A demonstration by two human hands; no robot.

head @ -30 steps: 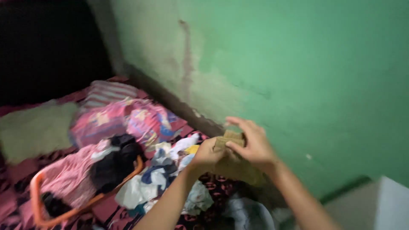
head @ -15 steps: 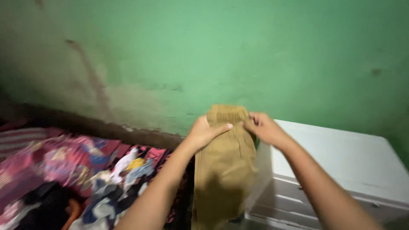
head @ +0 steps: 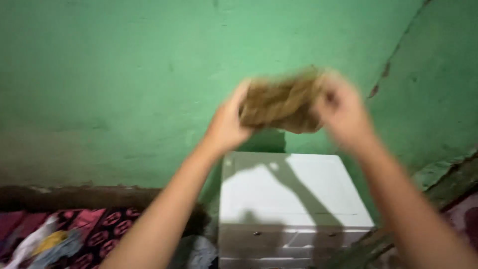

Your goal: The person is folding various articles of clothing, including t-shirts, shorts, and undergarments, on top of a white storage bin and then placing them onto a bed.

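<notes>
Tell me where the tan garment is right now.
In the head view, the tan garment is bunched up between the left hand and right hand, raised against the green wall above the white cabinet.

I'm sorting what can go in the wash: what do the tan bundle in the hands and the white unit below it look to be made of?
The tan bundle looks like soft woven cloth, matte: it bunches and folds between the left hand and right hand, though blur hides the weave. The white unit looks rigid, probably plastic or painted board: flat smooth top, faint sheen, drawer fronts.
</notes>
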